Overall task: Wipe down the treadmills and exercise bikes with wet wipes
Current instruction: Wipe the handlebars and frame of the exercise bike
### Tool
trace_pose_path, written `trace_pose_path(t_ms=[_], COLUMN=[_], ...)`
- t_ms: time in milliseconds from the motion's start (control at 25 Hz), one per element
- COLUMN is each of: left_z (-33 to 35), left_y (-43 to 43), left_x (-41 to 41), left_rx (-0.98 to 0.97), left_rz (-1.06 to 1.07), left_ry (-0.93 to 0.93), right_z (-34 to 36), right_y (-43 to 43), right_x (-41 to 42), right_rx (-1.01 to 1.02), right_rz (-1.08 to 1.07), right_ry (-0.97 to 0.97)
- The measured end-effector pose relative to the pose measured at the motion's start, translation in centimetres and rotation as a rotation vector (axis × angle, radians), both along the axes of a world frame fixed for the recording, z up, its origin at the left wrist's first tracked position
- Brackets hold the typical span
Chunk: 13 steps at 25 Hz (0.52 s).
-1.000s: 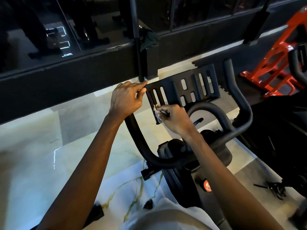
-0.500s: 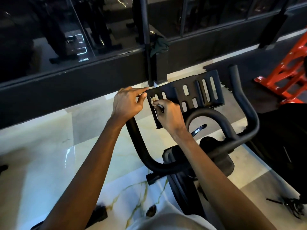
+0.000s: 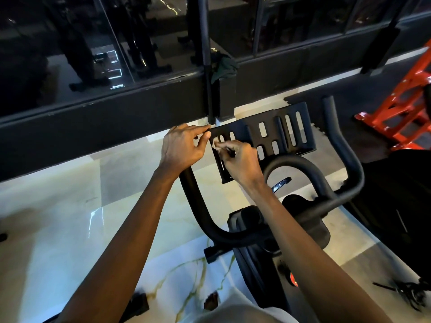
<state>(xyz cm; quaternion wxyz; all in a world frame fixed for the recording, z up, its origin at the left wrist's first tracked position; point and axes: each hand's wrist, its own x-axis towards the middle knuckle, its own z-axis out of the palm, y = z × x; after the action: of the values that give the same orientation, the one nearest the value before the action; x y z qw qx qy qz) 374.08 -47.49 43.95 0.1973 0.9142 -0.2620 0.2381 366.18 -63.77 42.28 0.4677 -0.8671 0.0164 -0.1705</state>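
My left grip (image 3: pixel 184 148) pinched the slotted tray (image 3: pixel 243 131) steady; my right grip (image 3: pixel 242 163), clamped on a wet wipe (image 3: pixel 215 143), needed firm strokes along each slot edge.

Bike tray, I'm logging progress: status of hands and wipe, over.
Left hand pinches tray corner. Right hand pinches wipe on the left slots. Nothing blocking the tray.

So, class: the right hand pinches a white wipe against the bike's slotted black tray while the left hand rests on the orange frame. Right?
No: in the head view the left hand pinches the left corner of the slotted black tray, not the orange frame. The right hand does pinch the white wipe against it.
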Motion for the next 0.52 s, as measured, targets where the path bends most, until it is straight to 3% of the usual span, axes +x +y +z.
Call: trace_pose_path(t_ms=[120,320,520], left_z=[0.3,0.9,3.2], left_y=[-0.4,-0.3,-2.0], left_x=[0.0,-0.3,0.4], left_rx=[0.033,0.074,0.161], left_rz=[0.016,0.024,0.032], left_ry=[0.043,0.094,0.451], right_z=[0.7,2.3,0.9], right_y=[-1.7,-0.9,0.4], right_x=[-0.2,1.8,0.8], right_rx=[-0.140,-0.299,-0.378], right_rz=[0.056,-0.102,-0.056], right_ry=[0.129,-0.004,0.016])
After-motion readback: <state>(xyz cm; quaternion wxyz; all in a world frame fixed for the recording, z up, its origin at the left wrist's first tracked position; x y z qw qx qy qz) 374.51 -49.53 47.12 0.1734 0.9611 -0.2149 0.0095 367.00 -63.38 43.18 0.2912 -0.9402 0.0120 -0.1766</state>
